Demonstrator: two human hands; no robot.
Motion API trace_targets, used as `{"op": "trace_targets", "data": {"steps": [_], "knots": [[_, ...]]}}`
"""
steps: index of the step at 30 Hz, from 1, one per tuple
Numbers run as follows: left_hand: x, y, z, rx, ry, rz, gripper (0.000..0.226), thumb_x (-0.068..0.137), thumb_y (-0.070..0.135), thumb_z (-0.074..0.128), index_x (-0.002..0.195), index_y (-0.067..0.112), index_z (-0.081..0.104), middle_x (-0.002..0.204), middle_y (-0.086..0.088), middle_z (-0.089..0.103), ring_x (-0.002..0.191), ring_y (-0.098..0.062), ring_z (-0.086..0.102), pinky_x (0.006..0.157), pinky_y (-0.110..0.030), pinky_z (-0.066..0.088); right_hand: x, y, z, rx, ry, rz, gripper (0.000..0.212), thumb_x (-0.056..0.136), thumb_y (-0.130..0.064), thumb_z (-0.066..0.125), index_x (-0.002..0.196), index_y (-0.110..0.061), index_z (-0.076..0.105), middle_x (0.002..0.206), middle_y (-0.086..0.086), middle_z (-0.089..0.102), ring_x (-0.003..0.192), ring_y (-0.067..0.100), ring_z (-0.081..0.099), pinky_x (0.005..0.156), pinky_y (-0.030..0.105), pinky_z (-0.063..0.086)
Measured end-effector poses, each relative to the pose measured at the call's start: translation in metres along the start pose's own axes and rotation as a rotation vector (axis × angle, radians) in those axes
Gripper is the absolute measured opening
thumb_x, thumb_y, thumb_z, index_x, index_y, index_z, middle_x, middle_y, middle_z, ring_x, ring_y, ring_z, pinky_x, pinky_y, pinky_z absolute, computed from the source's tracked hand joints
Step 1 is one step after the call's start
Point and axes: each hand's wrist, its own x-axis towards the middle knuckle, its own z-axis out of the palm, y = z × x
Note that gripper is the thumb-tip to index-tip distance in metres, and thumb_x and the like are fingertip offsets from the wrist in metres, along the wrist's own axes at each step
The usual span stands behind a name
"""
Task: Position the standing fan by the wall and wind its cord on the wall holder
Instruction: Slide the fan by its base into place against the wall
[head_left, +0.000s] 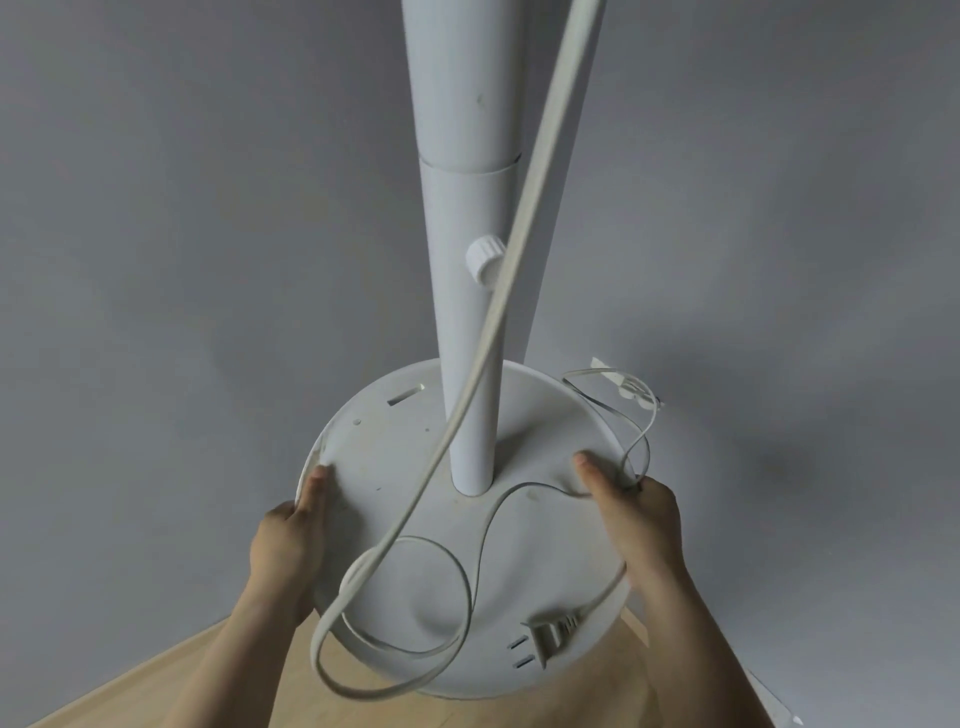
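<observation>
The white standing fan has a round base (395, 467) and a tall pole (467, 208) with a knob (483, 258). It stands close to a grey wall corner. My left hand (288, 545) grips the base's left rim. My right hand (639, 525) grips the right rim, with a strand of cord under its fingers. The white cord (493, 322) hangs down in front of the pole and loops loosely over the base. Its two-pin plug (548, 631) lies on the base's near right part. A small white wall holder (631, 387) sits low on the wall behind the base.
Grey walls (182, 234) meet in a corner behind the fan. Light wooden floor (156, 680) shows at the bottom. A white skirting strip (774, 701) runs along the right wall.
</observation>
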Motion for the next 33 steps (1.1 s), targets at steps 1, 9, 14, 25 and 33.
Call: {"op": "trace_targets", "data": {"steps": [1, 9, 14, 25, 33], "knots": [[0.01, 0.007, 0.01, -0.001, -0.003, 0.002, 0.077, 0.073, 0.075, 0.045, 0.075, -0.001, 0.058, 0.07, -0.013, 0.054, 0.066, -0.029, 0.05, 0.065, -0.038, 0.041, 0.014, -0.005, 0.001, 0.001, 0.011, -0.007, 0.052, 0.072, -0.056, 0.072, 0.073, -0.005, 0.065, 0.068, 0.005, 0.066, 0.073, 0.027, 0.064, 0.069, 0.037, 0.05], [0.08, 0.042, 0.059, -0.021, -0.002, 0.014, 0.102, 0.054, 0.085, 0.041, 0.087, -0.01, 0.061, 0.073, -0.016, 0.058, 0.067, -0.03, 0.053, 0.065, -0.04, 0.044, 0.098, -0.031, 0.028, 0.007, 0.025, -0.016, 0.052, 0.072, -0.057, 0.071, 0.075, -0.005, 0.066, 0.07, 0.004, 0.067, 0.075, 0.027, 0.063, 0.071, 0.037, 0.051], [0.122, 0.033, 0.081, 0.0, 0.008, -0.02, 0.112, 0.049, 0.096, 0.042, 0.09, -0.006, 0.064, 0.081, -0.027, 0.068, 0.075, -0.045, 0.064, 0.076, -0.056, 0.054, 0.139, -0.036, 0.042, 0.011, -0.018, -0.015, 0.052, 0.074, -0.056, 0.07, 0.071, -0.004, 0.062, 0.066, 0.004, 0.063, 0.071, 0.025, 0.061, 0.065, 0.033, 0.047], [0.116, 0.087, 0.155, -0.071, 0.178, -0.059, 0.082, 0.061, 0.084, 0.047, 0.079, 0.006, 0.066, 0.088, -0.022, 0.068, 0.085, -0.041, 0.065, 0.085, -0.055, 0.052, 0.261, -0.042, 0.064, 0.052, -0.221, -0.062, 0.047, 0.074, -0.052, 0.071, 0.076, -0.006, 0.066, 0.069, 0.004, 0.066, 0.069, 0.02, 0.061, 0.062, 0.031, 0.045], [0.11, 0.092, 0.224, -0.087, 0.39, -0.077, 0.055, 0.091, 0.055, 0.047, 0.082, 0.002, 0.059, 0.075, -0.013, 0.052, 0.065, -0.024, 0.043, 0.057, -0.035, 0.034, 0.356, -0.05, 0.058, 0.013, -0.401, -0.138, 0.044, 0.072, -0.051, 0.074, 0.074, -0.007, 0.069, 0.069, 0.005, 0.069, 0.071, 0.023, 0.064, 0.064, 0.032, 0.046]]}}
